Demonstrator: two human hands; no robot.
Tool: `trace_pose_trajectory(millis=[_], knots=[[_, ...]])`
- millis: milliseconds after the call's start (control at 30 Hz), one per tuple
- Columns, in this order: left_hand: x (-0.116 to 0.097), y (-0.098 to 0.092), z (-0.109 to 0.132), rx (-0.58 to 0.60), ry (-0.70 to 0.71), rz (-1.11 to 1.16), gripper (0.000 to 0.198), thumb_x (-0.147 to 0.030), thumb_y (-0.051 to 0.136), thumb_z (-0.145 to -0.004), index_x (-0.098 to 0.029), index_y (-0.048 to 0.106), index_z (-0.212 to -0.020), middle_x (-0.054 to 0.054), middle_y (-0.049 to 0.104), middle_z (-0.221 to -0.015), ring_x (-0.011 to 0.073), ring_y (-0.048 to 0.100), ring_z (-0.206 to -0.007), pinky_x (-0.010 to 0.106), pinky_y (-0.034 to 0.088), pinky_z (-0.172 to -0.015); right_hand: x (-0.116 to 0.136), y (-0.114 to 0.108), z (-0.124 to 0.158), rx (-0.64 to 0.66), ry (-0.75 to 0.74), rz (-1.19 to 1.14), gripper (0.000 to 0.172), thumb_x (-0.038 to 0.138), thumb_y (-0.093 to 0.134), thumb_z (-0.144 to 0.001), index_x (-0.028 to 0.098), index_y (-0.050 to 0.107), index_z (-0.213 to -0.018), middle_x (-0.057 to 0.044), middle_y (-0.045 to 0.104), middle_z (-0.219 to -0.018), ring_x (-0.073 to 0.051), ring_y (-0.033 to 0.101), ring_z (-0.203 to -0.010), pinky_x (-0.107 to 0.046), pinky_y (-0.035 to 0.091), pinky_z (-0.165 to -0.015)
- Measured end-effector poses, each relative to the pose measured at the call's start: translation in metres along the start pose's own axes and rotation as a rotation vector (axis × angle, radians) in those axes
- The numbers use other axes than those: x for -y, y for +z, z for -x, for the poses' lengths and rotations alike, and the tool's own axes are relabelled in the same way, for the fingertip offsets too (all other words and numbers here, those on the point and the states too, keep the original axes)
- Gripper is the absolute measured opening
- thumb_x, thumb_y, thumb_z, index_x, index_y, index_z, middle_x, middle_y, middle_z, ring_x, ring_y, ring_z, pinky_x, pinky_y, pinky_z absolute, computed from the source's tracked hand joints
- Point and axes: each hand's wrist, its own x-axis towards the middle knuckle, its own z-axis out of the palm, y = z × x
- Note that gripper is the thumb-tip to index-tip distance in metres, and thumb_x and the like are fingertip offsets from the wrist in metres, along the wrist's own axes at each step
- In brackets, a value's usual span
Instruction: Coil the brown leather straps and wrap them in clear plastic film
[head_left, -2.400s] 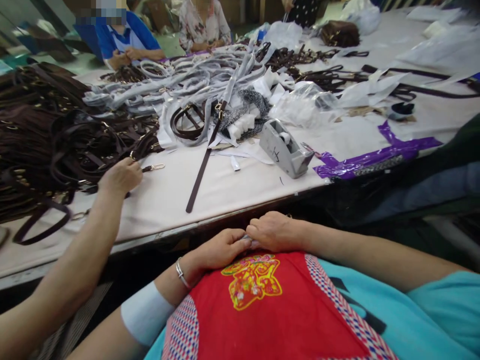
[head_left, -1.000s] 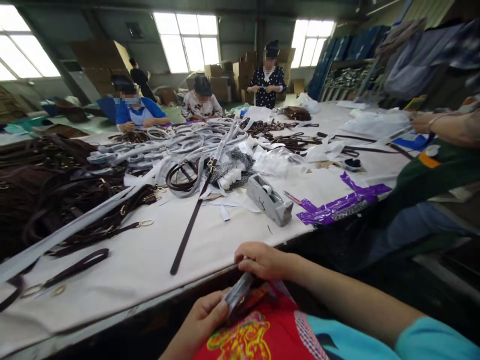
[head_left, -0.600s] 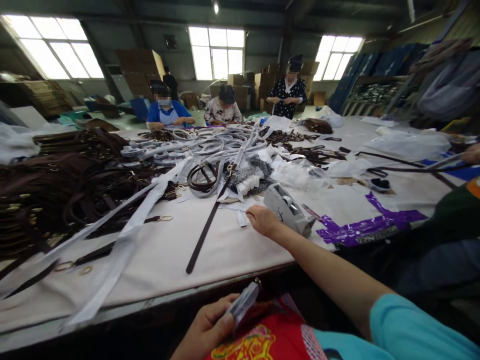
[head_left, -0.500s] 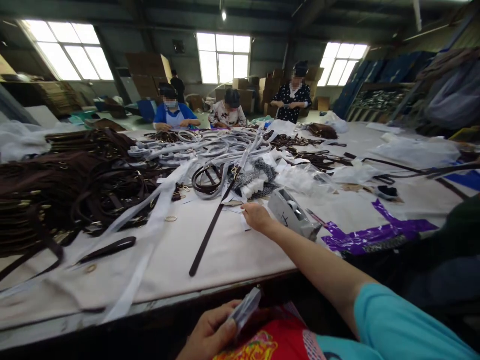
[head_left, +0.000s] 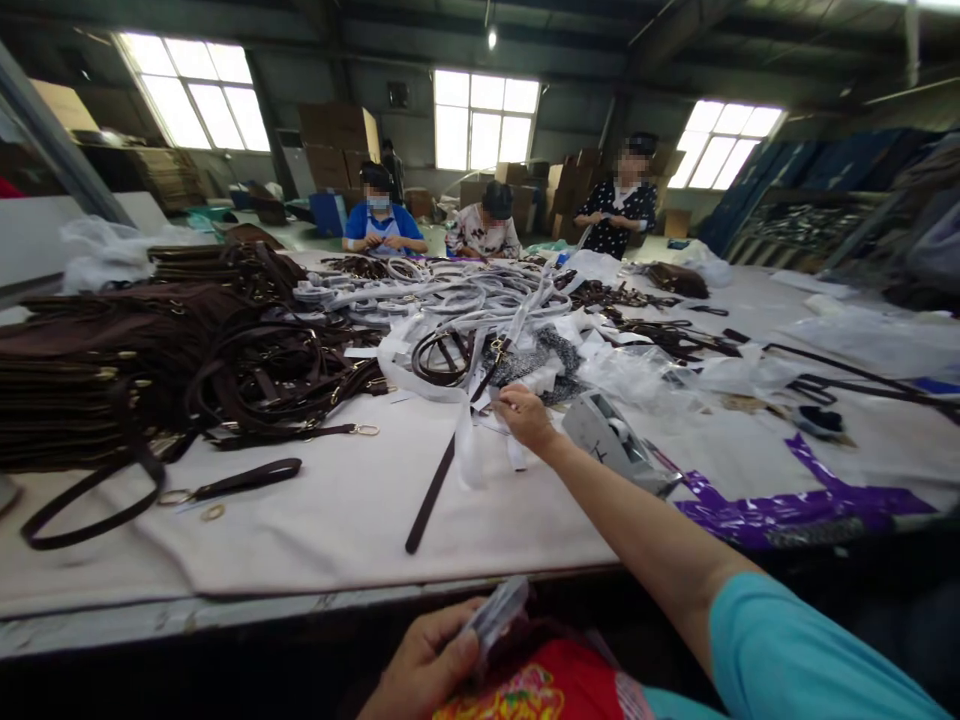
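Observation:
My left hand (head_left: 431, 668) stays low near my lap, closed on the wrapped end of a strap (head_left: 496, 612) in clear film. My right hand (head_left: 525, 417) reaches out over the white table (head_left: 337, 520) with its fingers pinched on a white paper strip (head_left: 469, 445) that hangs down from the pile. Just left of that hand lies a long dark brown strap (head_left: 439, 480), stretched toward the table's near edge. A grey tape dispenser (head_left: 611, 440) stands right beside my right wrist.
A large heap of dark brown straps (head_left: 150, 360) with metal rings fills the left side. Paper-wrapped straps (head_left: 450, 295) pile in the middle. Purple plastic (head_left: 810, 500) lies at the right. Three people work at the far end.
My right hand left my lap, reached forward across the table and took hold of a white paper strip. The left hand stayed low with the wrapped strap. The camera tilted up.

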Motion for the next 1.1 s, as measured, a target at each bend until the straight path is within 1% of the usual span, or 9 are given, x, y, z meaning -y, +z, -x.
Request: trace_pose_trajectory(millis=[100, 200, 267, 333, 400, 533, 700, 900, 1100], knots=[[0.003, 0.003, -0.007, -0.143, -0.021, 0.104, 0.039, -0.052, 0.064, -0.088, -0.013, 0.072, -0.093, 0.005, 0.063, -0.077, 0.0155, 0.050, -0.069, 0.026, 0.040, -0.066, 0.007, -0.020, 0.048, -0.026, 0.016, -0.207, 0.035, 0.039, 0.038, -0.100, 0.014, 0.062, -0.095, -0.012, 0.073, -0.098, -0.020, 0.069, -0.090, -0.032, 0.054, -0.077], [-0.011, 0.009, -0.017, -0.305, -0.023, 0.250, 0.036, -0.047, 0.067, -0.088, -0.012, 0.067, -0.080, 0.003, 0.060, -0.070, 0.0123, 0.048, -0.063, 0.023, 0.039, -0.060, 0.013, -0.026, 0.120, 0.105, 0.139, -0.679, 0.031, 0.045, 0.055, -0.091, 0.019, 0.051, -0.075, -0.005, 0.072, -0.071, -0.019, 0.071, -0.066, -0.028, 0.054, -0.059], [-0.024, 0.013, -0.026, -0.372, -0.010, 0.312, 0.036, -0.046, 0.070, -0.086, -0.012, 0.065, -0.075, 0.003, 0.060, -0.067, 0.0118, 0.050, -0.061, 0.023, 0.041, -0.059, 0.017, -0.025, 0.168, 0.248, 0.264, -0.951, 0.035, 0.042, 0.067, -0.083, 0.021, 0.044, -0.069, 0.000, 0.067, -0.057, -0.015, 0.065, -0.050, -0.023, 0.048, -0.049], [-0.032, 0.017, -0.034, -0.402, 0.001, 0.336, 0.036, -0.046, 0.074, -0.083, -0.012, 0.066, -0.076, 0.003, 0.063, -0.068, 0.0127, 0.055, -0.063, 0.025, 0.046, -0.063, 0.020, -0.023, 0.206, 0.358, 0.373, -1.057, 0.033, 0.039, 0.073, -0.079, 0.021, 0.046, -0.073, 0.007, 0.058, -0.047, -0.009, 0.051, -0.038, -0.018, 0.038, -0.040], [-0.035, 0.021, -0.040, -0.415, -0.014, 0.346, 0.036, -0.046, 0.076, -0.081, -0.012, 0.067, -0.078, 0.003, 0.064, -0.070, 0.0138, 0.058, -0.065, 0.027, 0.051, -0.067, 0.022, -0.022, 0.229, 0.365, 0.444, -1.134, 0.030, 0.037, 0.076, -0.076, 0.019, 0.052, -0.083, 0.010, 0.054, -0.048, -0.006, 0.042, -0.036, -0.016, 0.030, -0.036], [-0.030, 0.033, -0.045, -0.377, -0.104, 0.386, 0.035, -0.046, 0.077, -0.080, -0.014, 0.068, -0.088, 0.005, 0.069, -0.081, 0.0183, 0.065, -0.074, 0.036, 0.058, -0.073, 0.024, -0.027, 0.239, 0.250, 0.501, -1.239, 0.038, 0.035, 0.075, -0.074, 0.017, 0.059, -0.103, 0.003, 0.065, -0.074, -0.005, 0.046, -0.045, -0.017, 0.032, -0.039], [-0.028, 0.049, -0.048, -0.351, -0.083, 0.350, 0.033, -0.044, 0.075, -0.083, -0.013, 0.065, -0.089, 0.004, 0.067, -0.078, 0.0165, 0.064, -0.072, 0.036, 0.057, -0.076, 0.020, -0.028, 0.239, 0.238, 0.596, -1.118, 0.024, 0.038, 0.070, -0.077, 0.016, 0.061, -0.080, 0.006, 0.056, -0.052, -0.005, 0.038, -0.038, -0.018, 0.026, -0.037], [-0.032, 0.065, -0.047, -0.349, -0.056, 0.268, 0.041, -0.041, 0.077, -0.082, -0.015, 0.059, -0.108, 0.000, 0.064, -0.074, 0.0126, 0.059, -0.065, 0.026, 0.049, -0.065, 0.019, -0.007, 0.239, 0.078, 0.471, -1.012, 0.024, 0.037, 0.071, -0.078, 0.020, 0.055, -0.077, 0.007, 0.055, -0.052, -0.008, 0.044, -0.041, -0.019, 0.031, -0.039], [-0.029, 0.072, -0.047, -0.336, -0.117, 0.267, 0.030, -0.042, 0.074, -0.083, -0.016, 0.059, -0.083, -0.001, 0.061, -0.069, 0.0134, 0.060, -0.064, 0.028, 0.049, -0.067, 0.019, -0.001, 0.236, 0.102, 0.393, -1.076, 0.023, 0.035, 0.067, -0.082, 0.021, 0.052, -0.090, 0.005, 0.064, -0.064, -0.010, 0.057, -0.049, -0.021, 0.045, -0.046]])
